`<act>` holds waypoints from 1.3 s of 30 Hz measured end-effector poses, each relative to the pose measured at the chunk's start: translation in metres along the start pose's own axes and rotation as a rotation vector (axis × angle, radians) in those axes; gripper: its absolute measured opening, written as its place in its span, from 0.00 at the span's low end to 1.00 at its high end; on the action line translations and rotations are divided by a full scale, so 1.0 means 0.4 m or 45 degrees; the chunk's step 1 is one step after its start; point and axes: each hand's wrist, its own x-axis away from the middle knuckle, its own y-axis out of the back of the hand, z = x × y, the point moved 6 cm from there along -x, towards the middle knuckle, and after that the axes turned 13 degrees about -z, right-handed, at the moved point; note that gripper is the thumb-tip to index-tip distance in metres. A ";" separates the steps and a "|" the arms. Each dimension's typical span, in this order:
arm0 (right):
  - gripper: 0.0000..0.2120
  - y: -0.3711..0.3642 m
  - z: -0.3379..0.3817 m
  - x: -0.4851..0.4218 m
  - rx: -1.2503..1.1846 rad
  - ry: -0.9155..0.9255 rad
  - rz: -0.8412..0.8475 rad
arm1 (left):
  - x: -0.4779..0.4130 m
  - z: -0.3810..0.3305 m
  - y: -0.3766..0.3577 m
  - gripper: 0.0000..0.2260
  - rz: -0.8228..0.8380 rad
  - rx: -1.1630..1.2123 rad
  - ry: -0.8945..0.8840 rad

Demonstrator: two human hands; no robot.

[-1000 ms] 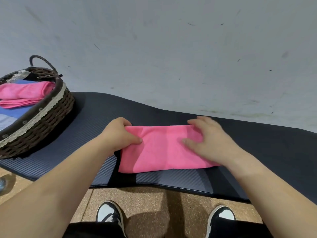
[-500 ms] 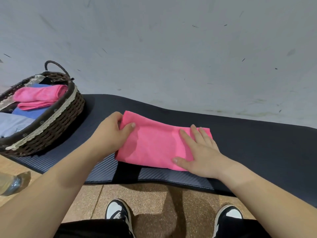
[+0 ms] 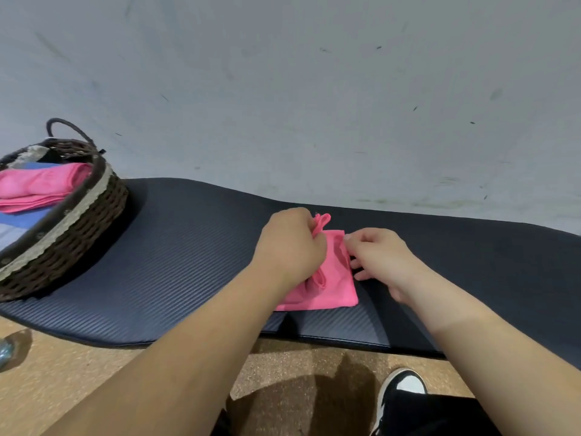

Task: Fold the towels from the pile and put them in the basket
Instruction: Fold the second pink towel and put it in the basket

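Observation:
A pink towel (image 3: pixel 334 287) lies folded small on the black ribbed mat (image 3: pixel 176 265). My left hand (image 3: pixel 289 247) covers its left part and grips a bunched edge that sticks up near the far corner. My right hand (image 3: pixel 382 259) sits at the towel's right edge with its fingers curled, pinching the far right corner. At the far left stands a dark wicker basket (image 3: pixel 78 228) with a beige band; inside it lie a folded pink towel (image 3: pixel 37 187) and blue towels (image 3: pixel 19 220).
The mat lies on a low surface against a grey wall (image 3: pixel 314 89). Below it is a brown speckled floor (image 3: pixel 78 372) with my black-and-white shoe (image 3: pixel 399 394). A clear bottle (image 3: pixel 4 352) shows at the left edge.
My left hand has carried the towel's left end over to the right, halving the towel. My right hand went from pressing flat on the towel to pinching its right corner. The view shifted left.

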 end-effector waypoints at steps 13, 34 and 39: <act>0.13 0.020 0.026 -0.002 0.303 0.397 -0.129 | -0.016 0.091 0.027 0.17 0.047 -0.227 0.088; 0.25 -0.048 0.008 0.014 0.224 0.237 0.275 | 0.036 0.024 0.046 0.17 0.005 -0.249 -0.122; 0.14 -0.028 -0.017 0.004 -0.178 -0.105 0.337 | 0.065 -0.036 -0.030 0.16 0.094 -0.314 -0.229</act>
